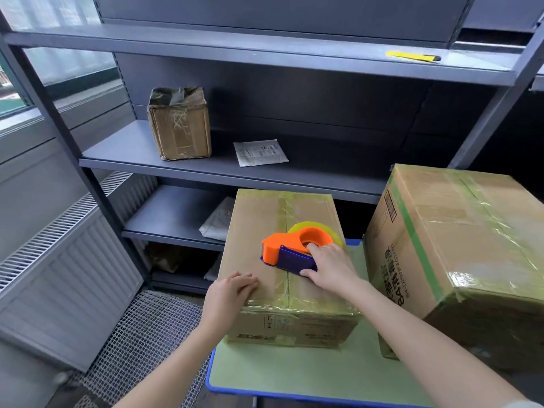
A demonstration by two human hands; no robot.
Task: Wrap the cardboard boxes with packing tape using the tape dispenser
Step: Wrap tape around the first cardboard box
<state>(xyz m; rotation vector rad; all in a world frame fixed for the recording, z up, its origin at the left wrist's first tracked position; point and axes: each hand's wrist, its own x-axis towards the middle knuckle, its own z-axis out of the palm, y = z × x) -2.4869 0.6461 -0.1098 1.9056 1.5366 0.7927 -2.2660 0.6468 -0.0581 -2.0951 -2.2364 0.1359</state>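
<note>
A cardboard box (pixel 256 225) with clear tape along its middle seam and edges stands on a green table (pixel 294 369). On its top lies an orange and purple tape dispenser (pixel 282 245) with a yellowish tape roll (pixel 326 228). My right hand (pixel 329 267) grips the dispenser's near end, fingers curled round it. My left hand (pixel 232 293) rests flat on the box's near left corner, fingers straight. A larger taped cardboard box (pixel 459 245) stands to the right on the same table.
A grey metal shelf unit (pixel 206 169) stands right behind the table. It carries a small taped box (pixel 179 125), a white paper packet (pixel 260 152) and, higher up, a yellow utility knife (pixel 412 55). A radiator (pixel 59 260) is at the left, a mesh mat (pixel 147 334) on the floor.
</note>
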